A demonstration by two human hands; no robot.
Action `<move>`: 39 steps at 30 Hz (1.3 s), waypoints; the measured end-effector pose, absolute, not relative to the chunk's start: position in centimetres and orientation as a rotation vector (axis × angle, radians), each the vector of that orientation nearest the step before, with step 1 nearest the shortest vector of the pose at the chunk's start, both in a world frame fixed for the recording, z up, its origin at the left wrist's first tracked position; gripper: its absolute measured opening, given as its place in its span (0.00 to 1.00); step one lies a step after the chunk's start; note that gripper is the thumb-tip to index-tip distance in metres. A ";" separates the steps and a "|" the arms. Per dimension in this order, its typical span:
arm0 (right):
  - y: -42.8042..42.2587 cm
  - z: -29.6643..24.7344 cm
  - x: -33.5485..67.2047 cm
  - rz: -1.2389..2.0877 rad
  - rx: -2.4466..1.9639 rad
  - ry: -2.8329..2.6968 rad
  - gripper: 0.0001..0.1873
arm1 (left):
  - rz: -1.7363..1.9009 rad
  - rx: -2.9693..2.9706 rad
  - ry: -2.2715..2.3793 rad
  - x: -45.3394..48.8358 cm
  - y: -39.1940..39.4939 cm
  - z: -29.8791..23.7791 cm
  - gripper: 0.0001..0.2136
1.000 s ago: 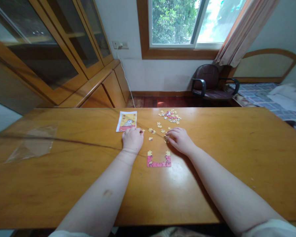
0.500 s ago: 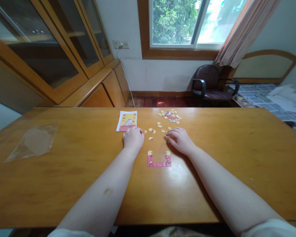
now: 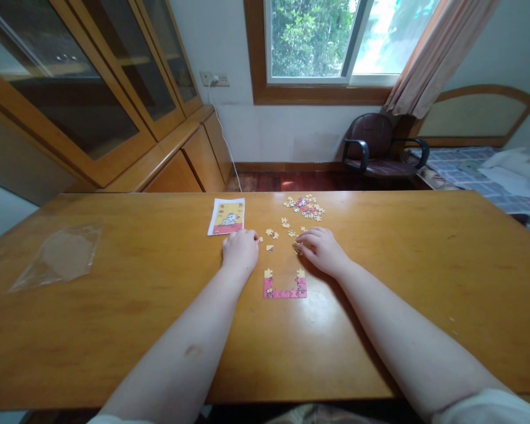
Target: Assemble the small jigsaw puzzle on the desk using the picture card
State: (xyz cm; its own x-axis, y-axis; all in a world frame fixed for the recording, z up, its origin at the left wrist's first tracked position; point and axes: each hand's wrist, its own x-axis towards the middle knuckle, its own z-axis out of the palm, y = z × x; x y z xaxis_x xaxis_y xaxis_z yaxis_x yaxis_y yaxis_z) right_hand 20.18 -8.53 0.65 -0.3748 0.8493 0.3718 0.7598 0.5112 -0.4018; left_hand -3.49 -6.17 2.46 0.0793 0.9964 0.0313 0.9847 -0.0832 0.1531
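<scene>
My left hand [image 3: 239, 252] rests on the table with its fingers curled in, a small yellow puzzle piece [image 3: 260, 239] at its fingertips. My right hand [image 3: 321, 247] is bent over some yellow puzzle pieces [image 3: 297, 248], its thumb and fingers closed about them; the fingers partly cover what they grip. Between the hands lie more loose yellow pieces [image 3: 270, 232] and a single piece [image 3: 270, 248]. Nearer to me sits a joined U-shaped puzzle border [image 3: 285, 294], pink along the bottom with yellow upper ends.
A heap of mixed puzzle pieces [image 3: 307, 207] lies toward the table's far edge. Beyond my left hand is a picture card [image 3: 228, 215] with a white animal on it. A clear plastic bag [image 3: 59, 253] lies far left. An office chair [image 3: 373, 144] stands behind the wooden table [image 3: 424, 253].
The small piece by my left fingertips has shifted slightly toward me, and the left fingers have moved a little. My right hand stays nearly still. The view has tilted slightly.
</scene>
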 end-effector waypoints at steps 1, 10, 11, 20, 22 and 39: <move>-8.5 0.7 20.2 0.223 -1.311 -2.216 0.08 | 0.187 2.216 2.062 -3.5 -6.2 2.5 0.10; -8.5 0.6 20.2 0.250 -1.320 -2.225 0.07 | 0.141 1.995 2.089 -3.4 -5.9 1.9 0.10; -8.5 0.6 20.2 0.251 -1.319 -2.226 0.07 | 0.135 1.983 2.091 -3.4 -5.9 1.9 0.10; -8.4 0.5 20.2 0.274 -1.306 -2.228 0.08 | 0.126 1.936 2.012 -3.3 -5.9 2.2 0.08; -8.3 0.4 20.2 0.283 -1.300 -2.230 0.08 | 0.160 1.935 1.978 -3.4 -5.9 2.0 0.07; -9.9 2.5 19.3 0.496 -1.184 -2.315 0.08 | 0.521 2.104 1.295 -0.4 -9.3 3.4 0.03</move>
